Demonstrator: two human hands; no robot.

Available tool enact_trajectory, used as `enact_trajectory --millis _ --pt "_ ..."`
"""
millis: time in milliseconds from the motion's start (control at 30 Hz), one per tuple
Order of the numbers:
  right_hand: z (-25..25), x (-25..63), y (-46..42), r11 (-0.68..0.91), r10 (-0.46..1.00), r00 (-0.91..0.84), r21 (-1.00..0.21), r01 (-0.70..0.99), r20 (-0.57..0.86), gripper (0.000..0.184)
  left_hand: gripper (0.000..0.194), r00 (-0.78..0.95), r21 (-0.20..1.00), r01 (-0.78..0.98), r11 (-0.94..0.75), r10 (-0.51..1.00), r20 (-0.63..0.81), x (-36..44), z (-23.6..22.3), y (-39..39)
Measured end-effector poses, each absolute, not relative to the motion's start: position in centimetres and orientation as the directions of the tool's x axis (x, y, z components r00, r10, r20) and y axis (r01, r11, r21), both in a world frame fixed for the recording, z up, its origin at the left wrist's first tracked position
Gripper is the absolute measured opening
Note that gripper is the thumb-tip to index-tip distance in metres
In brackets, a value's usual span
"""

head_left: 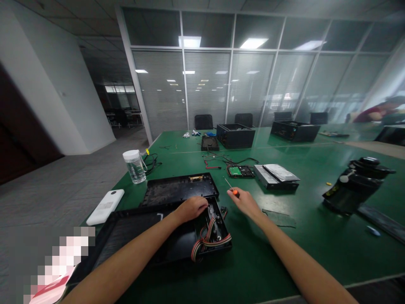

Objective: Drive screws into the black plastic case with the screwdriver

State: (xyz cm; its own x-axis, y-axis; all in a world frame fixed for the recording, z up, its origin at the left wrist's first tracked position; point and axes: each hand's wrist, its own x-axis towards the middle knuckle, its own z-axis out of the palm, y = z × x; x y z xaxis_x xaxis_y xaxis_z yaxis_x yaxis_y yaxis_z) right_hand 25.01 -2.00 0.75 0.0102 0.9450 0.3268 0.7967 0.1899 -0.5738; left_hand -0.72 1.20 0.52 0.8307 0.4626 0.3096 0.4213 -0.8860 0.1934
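An open black computer case (152, 236) lies in front of me on the green table (284, 253), with striped ribbon cables (209, 240) spilling over its right end. My left hand (191, 208) is curled at the case's far right corner, fingers closed on something inside that I cannot make out. My right hand (243, 200) hovers just right of the case and grips a small screwdriver (230, 187) with an orange handle, its shaft pointing up and away. A black cover panel (179, 188) lies just behind the case.
A clear water bottle (135, 166) and a white power bank (106, 206) stand at the left edge. A green circuit board (238, 171), a drive unit (276, 176), loose wires and more black cases (236, 134) lie farther back. A black device (356, 183) sits right. A person is at far right.
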Motion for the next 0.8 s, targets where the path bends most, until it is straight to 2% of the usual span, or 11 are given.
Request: enact_trajectory --millis 200,567,800 --pt "0.39 25.73 -1.42 0.183 0.955 0.023 -0.645 0.742 0.297 0.036 0.015 0.752 0.243 0.464 -0.852 0.524 0.399 -0.34 -0.09 1.33" --pt "0.35 26.10 -1.15 0.225 0.946 0.009 -0.679 0.699 0.323 0.033 0.012 0.774 0.168 0.430 -0.887 0.458 0.438 -0.51 -0.43 1.42" --pt "0.59 26.16 -1.24 0.225 0.950 0.007 -0.702 0.676 0.311 0.032 0.013 0.792 0.081 0.466 -0.881 0.456 0.406 -0.41 -0.34 1.35"
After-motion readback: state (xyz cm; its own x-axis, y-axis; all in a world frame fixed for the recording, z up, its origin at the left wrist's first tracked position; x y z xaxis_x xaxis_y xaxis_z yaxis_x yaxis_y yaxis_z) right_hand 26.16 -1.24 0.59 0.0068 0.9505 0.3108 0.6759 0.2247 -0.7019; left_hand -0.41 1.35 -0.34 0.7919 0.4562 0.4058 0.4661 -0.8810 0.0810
